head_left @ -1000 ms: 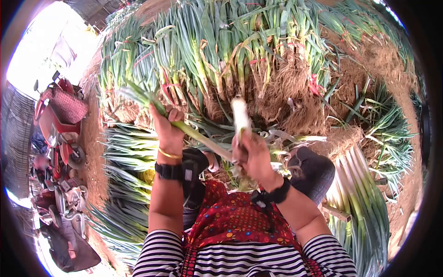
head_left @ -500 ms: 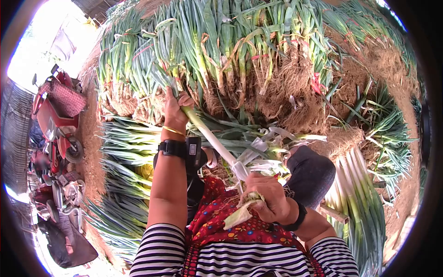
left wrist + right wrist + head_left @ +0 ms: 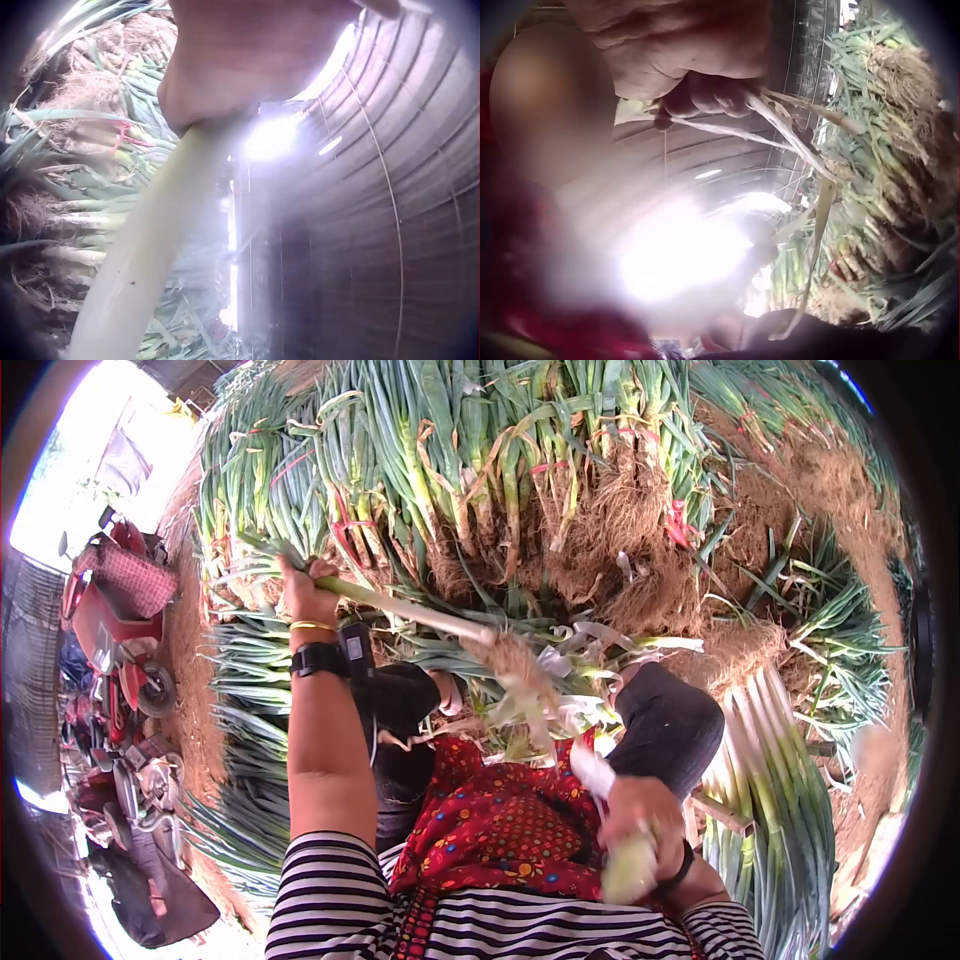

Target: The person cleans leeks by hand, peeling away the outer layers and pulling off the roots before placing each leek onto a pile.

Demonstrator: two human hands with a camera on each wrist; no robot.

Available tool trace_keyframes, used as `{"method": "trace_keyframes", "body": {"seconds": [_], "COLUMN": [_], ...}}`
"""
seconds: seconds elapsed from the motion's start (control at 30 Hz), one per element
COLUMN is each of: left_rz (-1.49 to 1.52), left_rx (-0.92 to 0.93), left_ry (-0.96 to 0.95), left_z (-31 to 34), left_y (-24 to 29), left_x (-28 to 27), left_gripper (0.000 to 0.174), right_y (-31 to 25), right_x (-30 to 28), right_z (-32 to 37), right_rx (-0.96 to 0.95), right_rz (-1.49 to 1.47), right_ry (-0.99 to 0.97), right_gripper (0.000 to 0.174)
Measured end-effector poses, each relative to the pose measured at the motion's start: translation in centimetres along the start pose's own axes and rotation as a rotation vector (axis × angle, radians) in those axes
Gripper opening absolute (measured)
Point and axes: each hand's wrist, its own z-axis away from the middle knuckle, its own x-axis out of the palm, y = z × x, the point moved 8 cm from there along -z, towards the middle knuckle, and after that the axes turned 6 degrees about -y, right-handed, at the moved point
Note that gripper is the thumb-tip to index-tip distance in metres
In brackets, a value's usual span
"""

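In the head view my left hand (image 3: 310, 590) grips a long green onion (image 3: 420, 614) by its green upper part. Its pale stalk slants down to the right, ending in a brown root tuft (image 3: 510, 660). Up close in the left wrist view, the white-green stalk (image 3: 135, 255) runs out of the curled left hand (image 3: 255, 60). Blurred, my right hand (image 3: 645, 810) is low over the right side of the red apron (image 3: 500, 810), holding stripped outer skin (image 3: 592, 768). The right wrist view has thin pale strips (image 3: 795, 142) trailing from the curled fingers of the right hand (image 3: 682, 37).
Upright bundles of rooted green onions (image 3: 440, 470) with red ties stand ahead. More green onions (image 3: 265, 710) lie at the left. Clean white-stalked ones (image 3: 765, 760) rest at the right on a wooden bar (image 3: 725, 815). Peelings (image 3: 590, 710) lie between the knees; a red motorbike (image 3: 120, 620) is far left.
The right hand has pulled skin down off the onion and moved away, down to the right. The left hand dipped slightly, then swung up and left with the stalk, whose roots now hang clear.
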Motion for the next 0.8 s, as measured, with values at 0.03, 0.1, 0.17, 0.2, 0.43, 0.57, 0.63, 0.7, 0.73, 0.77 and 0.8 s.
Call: {"method": "trace_keyframes", "body": {"seconds": [0.03, 0.1, 0.17, 0.2, 0.43, 0.57, 0.63, 0.7, 0.73, 0.77, 0.8], "left_rz": [0.023, -0.03, -0.124, -0.127, -0.136, -0.047, -0.021, -0.043, -0.068, -0.095, -0.092], "left_rx": [-0.012, 0.057, 0.156, 0.159, 0.259, 0.268, 0.255, 0.266, 0.282, 0.297, 0.296], "left_ry": [-0.051, 0.048, 0.161, 0.161, 0.125, 0.048, 0.016, 0.006, -0.001, -0.006, -0.011], "left_z": [-0.8, 0.8, 2.2, 2.3, 2.7, 3.1, 3.7, 5.5, 6.5, 7.1, 7.2], "left_y": [0.5, 0.6, 1.1, 1.5, 5.3, 5.0, 4.5, 4.0, 3.7, 3.5, 3.3], "left_x": [-0.8, 0.4, 0.4, 0.1, -1.7, -1.4, -0.5, 1.1, 1.8, 2.2, 1.9], "left_gripper": [0.044, 0.041, 0.033, 0.033, 0.028, 0.02, 0.016, 0.016, 0.016, 0.016, 0.016], "right_y": [0.8, 3.4, 5.2, 8.1, 8.4, 9.0, 8.1, 7.3, 7.8, 9.1, 10.2], "right_x": [-0.3, -0.2, -0.9, -1.0, -4.4, 0.3, 1.0, 0.8, 1.3, 2.0, 2.6], "right_z": [-0.3, -0.3, -1.8, -1.0, -2.3, -5.1, -6.8, -8.4, -9.1, -9.7, -10.3], "right_rx": [0.072, 0.119, 0.209, 0.436, 0.51, 0.36, 0.269, 0.088, 0.088, 0.174, 0.259], "right_rz": [0.049, 0.328, 0.285, 0.0, 0.411, 0.778, 0.843, 0.651, 0.656, 0.628, 0.598], "right_ry": [0.114, 0.286, 0.317, 0.285, 0.273, -0.072, 0.03, 0.225, 0.227, 0.174, 0.121], "right_gripper": [0.015, 0.017, 0.022, 0.026, 0.027, 0.04, 0.044, 0.05, 0.05, 0.051, 0.052]}}
